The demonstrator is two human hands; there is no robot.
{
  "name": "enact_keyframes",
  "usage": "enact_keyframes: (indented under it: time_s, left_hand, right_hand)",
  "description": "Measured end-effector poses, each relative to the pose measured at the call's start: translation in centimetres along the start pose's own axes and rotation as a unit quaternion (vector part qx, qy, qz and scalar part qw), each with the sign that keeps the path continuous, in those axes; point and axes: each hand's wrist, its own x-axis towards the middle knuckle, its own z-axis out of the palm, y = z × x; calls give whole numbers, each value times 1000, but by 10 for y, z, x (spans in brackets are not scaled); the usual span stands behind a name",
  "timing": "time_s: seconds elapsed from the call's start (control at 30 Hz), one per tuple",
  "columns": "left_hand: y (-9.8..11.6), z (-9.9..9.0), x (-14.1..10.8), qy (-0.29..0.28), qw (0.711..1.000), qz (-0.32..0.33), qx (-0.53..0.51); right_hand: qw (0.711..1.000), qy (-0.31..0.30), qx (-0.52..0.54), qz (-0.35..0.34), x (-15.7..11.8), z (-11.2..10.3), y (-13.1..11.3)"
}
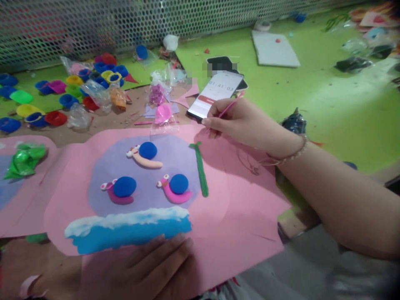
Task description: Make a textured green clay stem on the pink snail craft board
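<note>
My right hand [231,118] pinches a thin pink stick [230,105] just above the pink paper, beside a phone [214,93] that shows a timer. Flat on the pink paper [237,250], near its front edge, lies my left hand [156,264], fingers together but stretched out and holding nothing. Its fingertips are by a blue clay strip [131,233] with a white top. On a purple oval [103,166] sit snail figures with blue shells, one peach [146,161] and two pink [175,195]. A green clay stem [201,171] stands to their right.
Several colourful clay tubs [68,100] and plastic bags crowd the back left. Green clay in a bag [26,160] lies at the left. A white board [275,49] is at the back right. A perforated metal panel [125,25] runs behind the green table [328,125].
</note>
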Motion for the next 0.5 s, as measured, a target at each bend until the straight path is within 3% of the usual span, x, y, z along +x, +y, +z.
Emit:
enact_keyframes:
  time_s: [0.5]
  left_hand:
    - [4, -4, 2, -5, 1000, -2, -15]
  right_hand:
    - [998, -30, -22, -45, -2, 3, -1]
